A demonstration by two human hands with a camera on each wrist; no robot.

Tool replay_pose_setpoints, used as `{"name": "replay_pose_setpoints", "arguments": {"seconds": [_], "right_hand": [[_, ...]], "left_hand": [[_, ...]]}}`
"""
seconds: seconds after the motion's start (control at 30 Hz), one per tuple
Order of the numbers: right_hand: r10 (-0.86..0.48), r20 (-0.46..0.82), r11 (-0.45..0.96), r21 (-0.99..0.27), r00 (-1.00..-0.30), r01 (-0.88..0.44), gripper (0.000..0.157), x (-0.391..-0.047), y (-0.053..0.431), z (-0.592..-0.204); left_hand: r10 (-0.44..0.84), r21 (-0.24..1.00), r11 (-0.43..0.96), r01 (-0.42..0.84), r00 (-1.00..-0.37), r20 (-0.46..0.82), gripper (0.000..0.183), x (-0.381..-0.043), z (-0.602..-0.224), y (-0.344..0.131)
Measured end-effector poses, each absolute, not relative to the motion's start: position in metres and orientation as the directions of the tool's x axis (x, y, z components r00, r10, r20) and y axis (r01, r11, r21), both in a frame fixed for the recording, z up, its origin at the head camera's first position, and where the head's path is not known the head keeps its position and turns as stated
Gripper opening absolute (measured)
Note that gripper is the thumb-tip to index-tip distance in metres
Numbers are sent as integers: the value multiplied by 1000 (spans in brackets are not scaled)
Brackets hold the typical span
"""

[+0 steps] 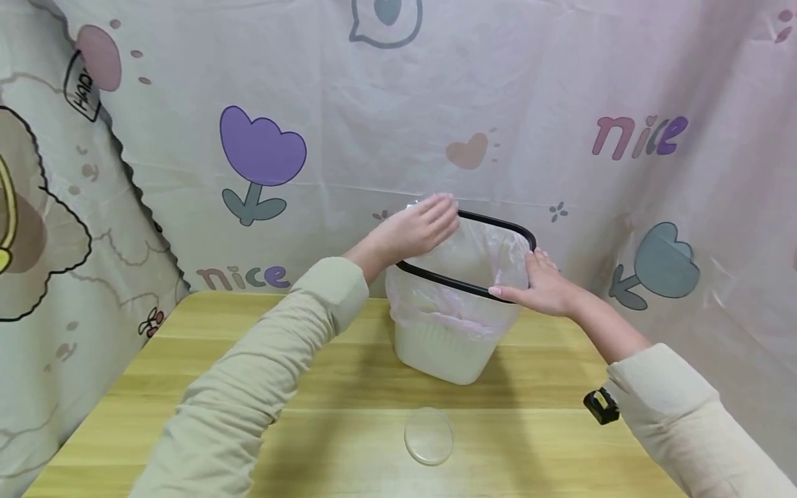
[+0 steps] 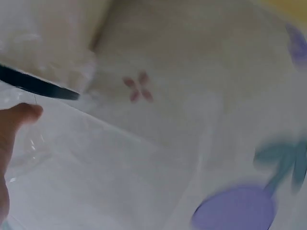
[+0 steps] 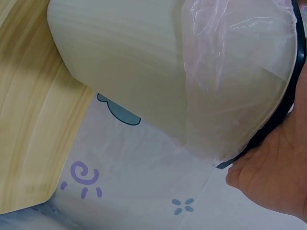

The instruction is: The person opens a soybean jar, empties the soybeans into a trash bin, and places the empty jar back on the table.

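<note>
A white trash bin (image 1: 443, 349) stands on the table, with a thin pinkish plastic bag (image 1: 429, 294) lining it and folded down over its outside. Around the mouth runs a black rim ring (image 1: 445, 280), lying over the bag. My left hand (image 1: 414, 232) is at the ring's left side, fingers straight and together. At the right corner, my right hand (image 1: 544, 287) presses on the ring, its thumb along the front edge and fingers stretched toward the back. In the right wrist view the palm (image 3: 273, 177) touches the black ring. The left wrist view shows only part of the left hand (image 2: 9, 134).
A clear round disc (image 1: 429, 436) lies on the wooden table (image 1: 336, 443) in front of the bin. A small black object (image 1: 602, 406) is beside the right sleeve. A printed curtain (image 1: 349, 117) hangs behind the table and at its sides.
</note>
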State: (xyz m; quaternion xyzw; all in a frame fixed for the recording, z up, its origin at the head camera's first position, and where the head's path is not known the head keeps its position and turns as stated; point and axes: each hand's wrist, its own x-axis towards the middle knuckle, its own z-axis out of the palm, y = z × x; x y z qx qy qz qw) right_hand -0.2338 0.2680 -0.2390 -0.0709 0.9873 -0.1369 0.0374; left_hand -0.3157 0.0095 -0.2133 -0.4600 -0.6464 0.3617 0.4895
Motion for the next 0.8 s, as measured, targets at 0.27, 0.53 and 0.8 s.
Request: {"name": "replay_pose_setpoints", "arguments": {"seconds": [0.27,0.53,0.8], "right_hand": [[-152,-60,950,-283,-987,-129,108,-233,268,-240],[-150,-62,951,-282,-987,-127,109,-233,269,-240],[-148,-69,952,-281,-987,-123,110,-234,270,-240]], "left_hand": [[751,-533,659,530,-433,498,61,-312,-209,-3],[398,273,764,584,-761,512,99,-317,-212,-22],[178,696,521,494,-860,478,98,-321,-223,-37]]}}
